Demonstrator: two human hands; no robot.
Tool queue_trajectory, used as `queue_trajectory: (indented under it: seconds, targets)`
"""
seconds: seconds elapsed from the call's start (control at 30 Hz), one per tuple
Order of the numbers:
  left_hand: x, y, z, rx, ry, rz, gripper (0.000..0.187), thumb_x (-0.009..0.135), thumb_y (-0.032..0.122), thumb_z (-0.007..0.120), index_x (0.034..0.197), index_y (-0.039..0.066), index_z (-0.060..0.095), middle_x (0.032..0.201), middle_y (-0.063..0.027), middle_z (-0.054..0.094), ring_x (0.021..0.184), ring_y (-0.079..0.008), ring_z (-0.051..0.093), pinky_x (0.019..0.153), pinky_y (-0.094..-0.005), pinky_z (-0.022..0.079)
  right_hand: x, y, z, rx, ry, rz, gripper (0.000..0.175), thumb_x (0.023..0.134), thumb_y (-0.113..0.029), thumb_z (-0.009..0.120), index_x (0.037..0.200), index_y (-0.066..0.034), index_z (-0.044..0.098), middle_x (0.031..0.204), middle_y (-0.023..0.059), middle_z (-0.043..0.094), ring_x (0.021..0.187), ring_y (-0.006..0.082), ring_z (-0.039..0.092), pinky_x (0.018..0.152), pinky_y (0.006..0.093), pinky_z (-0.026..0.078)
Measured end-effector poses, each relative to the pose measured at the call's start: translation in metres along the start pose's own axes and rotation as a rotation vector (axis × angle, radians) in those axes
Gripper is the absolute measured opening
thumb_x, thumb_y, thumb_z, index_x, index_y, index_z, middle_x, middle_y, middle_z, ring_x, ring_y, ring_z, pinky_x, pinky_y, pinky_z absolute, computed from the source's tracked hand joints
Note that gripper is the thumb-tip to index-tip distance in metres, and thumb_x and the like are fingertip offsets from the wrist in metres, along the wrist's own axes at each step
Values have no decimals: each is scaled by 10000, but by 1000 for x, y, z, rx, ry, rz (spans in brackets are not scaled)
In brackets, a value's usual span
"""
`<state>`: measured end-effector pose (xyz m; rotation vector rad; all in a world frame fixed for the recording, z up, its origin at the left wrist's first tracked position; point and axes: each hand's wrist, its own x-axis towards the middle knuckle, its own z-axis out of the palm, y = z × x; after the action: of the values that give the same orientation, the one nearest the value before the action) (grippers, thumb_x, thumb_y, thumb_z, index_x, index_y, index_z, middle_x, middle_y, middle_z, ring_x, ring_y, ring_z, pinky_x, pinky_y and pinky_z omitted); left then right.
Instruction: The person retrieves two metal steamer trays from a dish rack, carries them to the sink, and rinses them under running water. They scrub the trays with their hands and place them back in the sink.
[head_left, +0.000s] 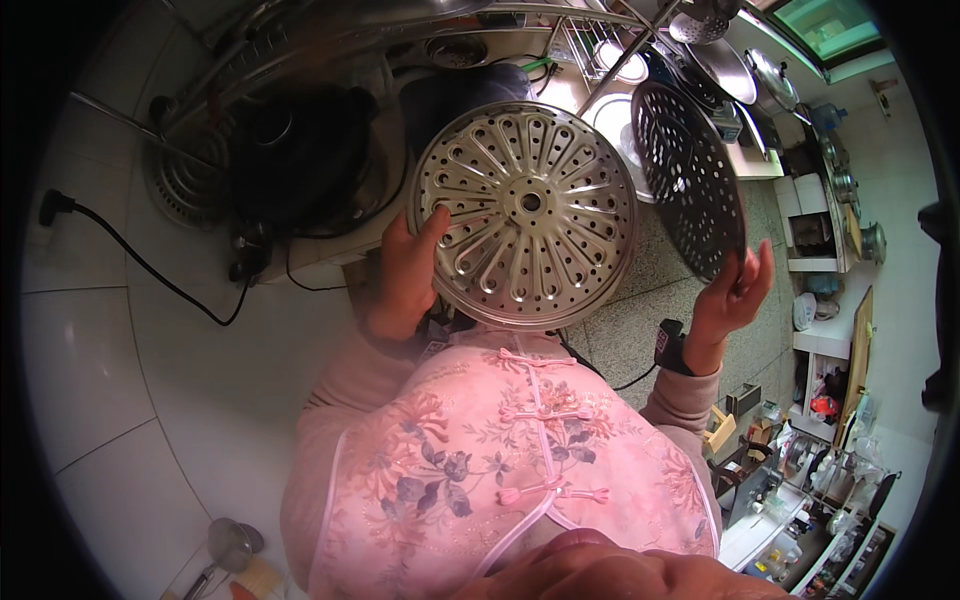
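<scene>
My left hand (409, 274) grips the left rim of a round perforated metal steamer plate (529, 255), its thumb on the upper face. The plate lies in front of my chest, with a small hole at its centre and petal-shaped ridges around it. At the right, my right hand (731, 296) holds a second round perforated plate (690, 180) by its lower edge. That one looks darker and is tilted nearly on edge. The two plates are close side by side; whether they touch, I cannot tell.
A dark lidded pot (300, 157) stands on the counter at the left, near a coiled metal object (187, 176) and a black power cord (150, 262). Metal rack bars (622, 64) cross the top. Pans and lids (720, 71) are at the upper right, shelves (821, 262) at the far right.
</scene>
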<state>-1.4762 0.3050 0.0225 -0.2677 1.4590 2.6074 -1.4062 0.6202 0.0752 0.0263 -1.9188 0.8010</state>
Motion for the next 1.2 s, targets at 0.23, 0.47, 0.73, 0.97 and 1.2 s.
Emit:
queue_trajectory:
  seconds: [0.23, 0.47, 0.73, 0.97, 1.2]
  targets:
    - [7, -5, -6, -87, -1, -40, 265, 852, 46, 548, 1102, -33, 510, 1019, -103, 600, 884, -165, 595, 776, -285, 496, -8, -52, 43, 101, -610, -801, 263, 740, -54, 619, 985, 12, 551, 963, 181, 627, 904, 303, 619, 786, 368, 526]
    - [15, -9, -29, 249, -117, 223, 304, 841, 60, 529, 1132, -28, 511, 1041, -108, 602, 898, -173, 604, 775, -289, 508, -31, -60, 74, 168, -745, -920, 98, 753, -69, 569, 840, -37, 537, 999, 131, 617, 941, 261, 606, 835, 338, 489]
    - [15, -3, -43, 237, -119, 276, 288, 855, 81, 523, 1125, -18, 524, 1045, -115, 604, 911, -178, 606, 770, -289, 514, -40, -59, 87, 314, -772, -884, 166, 754, -129, 608, 874, -37, 537, 1010, 131, 610, 962, 276, 594, 853, 386, 473]
    - [10, 0, -66, 249, -117, 320, 264, 825, 112, 548, 1064, 3, 576, 986, -112, 630, 868, -191, 606, 729, -307, 492, -23, -33, 86, 409, -332, 256, 464, 789, -214, 657, 1150, 12, 473, 1157, 119, 518, 1027, 225, 513, 866, 356, 412]
    - [1, 6, -68, 762, -99, 804, 316, 871, 107, 517, 1167, -2, 511, 1061, -74, 603, 901, -145, 587, 790, -282, 491, -34, -19, 101, 873, -757, 1159, 422, 806, -114, 623, 1174, 19, 464, 1047, 67, 582, 938, 145, 549, 810, 260, 435]
